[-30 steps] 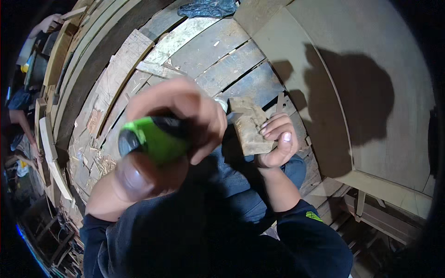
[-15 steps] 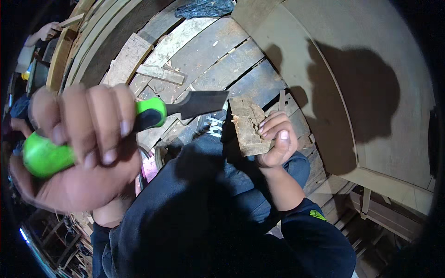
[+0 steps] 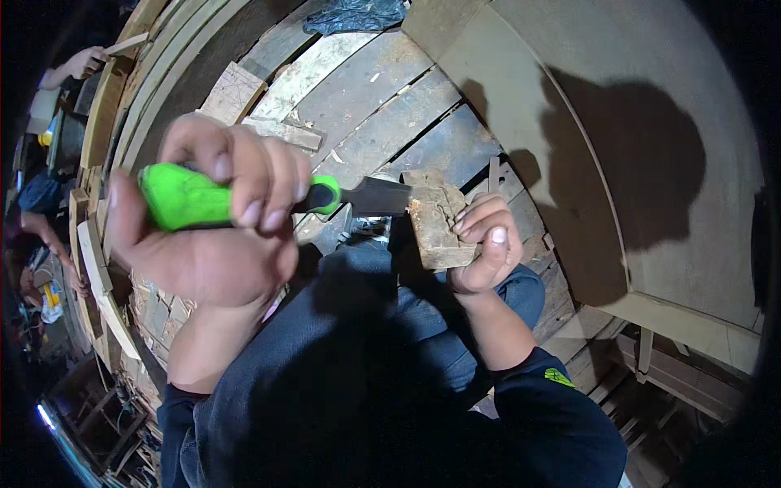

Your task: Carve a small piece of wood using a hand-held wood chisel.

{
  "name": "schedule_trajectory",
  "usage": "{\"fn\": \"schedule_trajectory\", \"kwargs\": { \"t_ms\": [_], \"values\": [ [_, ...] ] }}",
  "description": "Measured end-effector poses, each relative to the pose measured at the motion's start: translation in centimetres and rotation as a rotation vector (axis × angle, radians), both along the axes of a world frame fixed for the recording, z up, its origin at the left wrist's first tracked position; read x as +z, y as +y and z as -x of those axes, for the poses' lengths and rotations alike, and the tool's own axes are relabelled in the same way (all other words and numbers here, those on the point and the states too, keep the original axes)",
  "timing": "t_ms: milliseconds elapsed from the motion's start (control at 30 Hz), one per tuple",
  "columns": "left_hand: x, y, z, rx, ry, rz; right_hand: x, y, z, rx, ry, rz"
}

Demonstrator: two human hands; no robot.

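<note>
My left hand [image 3: 215,248] is wrapped round the green and black handle of a chisel [image 3: 381,198], its flat dark blade pointing right. The blade's end is at the left edge of a small, rough wooden block [image 3: 435,232] and appears to touch it. My right hand [image 3: 490,244] grips the block from its right side, fingers on the upper face and thumb toward me. Splintered, cracked wood shows on that face. Slight motion blur softens my left hand.
Plank flooring [image 3: 358,106] with gaps lies beyond, bearing loose wood offcuts [image 3: 281,132] and a dark plastic bag [image 3: 354,15]. A large wooden panel [image 3: 691,203] rises at right, crossed by shadows. Another person's hand [image 3: 85,61] holds a thin strip at far left.
My left hand has moved right and away from me with the chisel, bringing its blade to the block's edge. My right hand and the block have hardly moved.
</note>
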State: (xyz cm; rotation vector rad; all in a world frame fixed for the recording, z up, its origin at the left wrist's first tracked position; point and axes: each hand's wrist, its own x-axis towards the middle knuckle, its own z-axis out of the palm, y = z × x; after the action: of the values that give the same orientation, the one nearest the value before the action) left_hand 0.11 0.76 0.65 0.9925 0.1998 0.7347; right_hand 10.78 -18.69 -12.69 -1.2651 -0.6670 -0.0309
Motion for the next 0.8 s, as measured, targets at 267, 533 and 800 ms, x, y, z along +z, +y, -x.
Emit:
{"fn": "schedule_trajectory", "kwargs": {
  "t_ms": [267,533,800],
  "values": [
    [1.1,-3.7,1.2,-0.195,0.166,-0.149,-0.1,0.1,0.1,-0.009,-0.002,0.020],
    [-1.2,-0.6,-0.5,0.061,0.036,0.097,-0.1,0.0,-0.1,-0.015,0.014,0.002],
    [3.5,0.5,1.6,-0.061,-0.157,-0.091,-0.1,-0.1,-0.2,-0.041,-0.007,0.020]
  ]
}}
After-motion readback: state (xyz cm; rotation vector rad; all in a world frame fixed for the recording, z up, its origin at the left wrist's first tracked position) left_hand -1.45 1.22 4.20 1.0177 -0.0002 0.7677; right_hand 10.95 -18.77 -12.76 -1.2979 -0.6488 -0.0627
